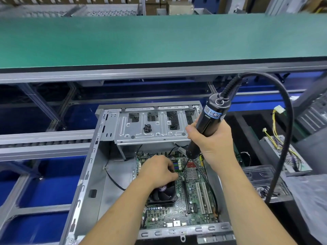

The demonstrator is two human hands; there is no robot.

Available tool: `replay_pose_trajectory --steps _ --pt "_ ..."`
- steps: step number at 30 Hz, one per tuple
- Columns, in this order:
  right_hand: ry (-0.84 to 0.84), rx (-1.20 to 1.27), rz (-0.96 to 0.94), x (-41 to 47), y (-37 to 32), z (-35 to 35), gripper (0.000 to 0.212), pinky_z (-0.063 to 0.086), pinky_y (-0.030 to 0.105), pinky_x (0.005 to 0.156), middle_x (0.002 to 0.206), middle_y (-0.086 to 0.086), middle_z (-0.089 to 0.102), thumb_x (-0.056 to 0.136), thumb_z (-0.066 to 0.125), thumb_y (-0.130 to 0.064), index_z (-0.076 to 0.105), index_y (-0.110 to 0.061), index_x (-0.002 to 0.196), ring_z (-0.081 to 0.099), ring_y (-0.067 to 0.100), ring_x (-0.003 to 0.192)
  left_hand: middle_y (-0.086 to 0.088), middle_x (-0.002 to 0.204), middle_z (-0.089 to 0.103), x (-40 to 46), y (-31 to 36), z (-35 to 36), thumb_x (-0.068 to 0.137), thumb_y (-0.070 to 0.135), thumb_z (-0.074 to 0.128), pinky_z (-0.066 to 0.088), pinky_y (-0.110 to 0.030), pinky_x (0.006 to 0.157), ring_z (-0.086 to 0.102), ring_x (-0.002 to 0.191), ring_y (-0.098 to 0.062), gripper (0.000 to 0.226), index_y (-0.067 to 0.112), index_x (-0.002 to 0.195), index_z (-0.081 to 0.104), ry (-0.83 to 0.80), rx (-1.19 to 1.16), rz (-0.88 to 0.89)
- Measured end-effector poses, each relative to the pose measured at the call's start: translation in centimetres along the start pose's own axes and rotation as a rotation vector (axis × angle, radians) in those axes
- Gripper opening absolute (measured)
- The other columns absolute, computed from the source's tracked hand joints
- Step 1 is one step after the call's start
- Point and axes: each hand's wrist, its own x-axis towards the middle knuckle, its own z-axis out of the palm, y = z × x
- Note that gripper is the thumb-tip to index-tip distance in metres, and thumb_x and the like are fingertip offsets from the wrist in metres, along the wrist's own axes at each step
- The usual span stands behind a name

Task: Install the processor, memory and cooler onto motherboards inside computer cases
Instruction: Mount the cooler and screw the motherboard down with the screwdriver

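An open grey computer case [92,165] lies in front of me with a green motherboard [192,197] inside. A black fan cooler [163,192] sits on the board. My left hand [157,171] rests on the cooler's far side, fingers curled at its far right corner; what they pinch is hidden. My right hand [212,138] grips a black electric screwdriver [207,124], held tilted, its bit reaching down to the board beside the left fingers. Memory slots [176,166] show just beyond the left hand.
A pile of black screws [147,128] lies on the case's drive cage [150,124]. The screwdriver's thick cable [284,138] loops to the right. A power supply with loose wires [283,151] and a clear tray [263,177] stand at right. A green conveyor [159,38] runs behind.
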Motion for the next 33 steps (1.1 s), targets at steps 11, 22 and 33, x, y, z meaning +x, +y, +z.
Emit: replay_pose_trajectory --steps 11,22,33 --pt "-0.048 0.028 -0.007 -0.2 -0.1 0.0 0.056 0.053 0.02 0.064 0.075 0.015 0.063 0.065 0.077 -0.042 0.057 0.006 0.086 0.059 0.011 0.064 0.012 0.073 0.068 -0.6 0.1 0.1 0.069 0.049 0.069 0.045 -0.024 0.061 0.062 0.069 -0.011 0.018 0.031 0.071 0.068 -0.029 -0.002 -0.015" --pt "-0.084 0.013 -0.003 -1.0 0.3 0.2 0.027 0.051 0.016 0.067 0.066 -0.015 0.064 0.072 0.078 -0.02 0.059 -0.005 0.084 0.06 0.003 0.065 0.013 0.08 0.068 -1.0 -0.1 0.3 0.07 0.05 0.068 0.045 -0.024 0.061 0.063 0.072 -0.01 0.02 0.032 0.078 0.073 -0.002 -0.062 -0.03" --pt "-0.139 0.032 0.055 -1.2 0.3 0.2 0.027 0.053 0.055 0.08 0.072 0.001 0.065 0.068 0.075 -0.042 0.061 -0.02 0.077 0.06 0.021 0.072 0.014 0.072 0.068 -0.8 0.2 0.2 0.07 0.048 0.07 0.046 -0.023 0.06 0.062 0.068 -0.008 0.018 0.031 0.076 0.074 -0.008 -0.044 -0.04"
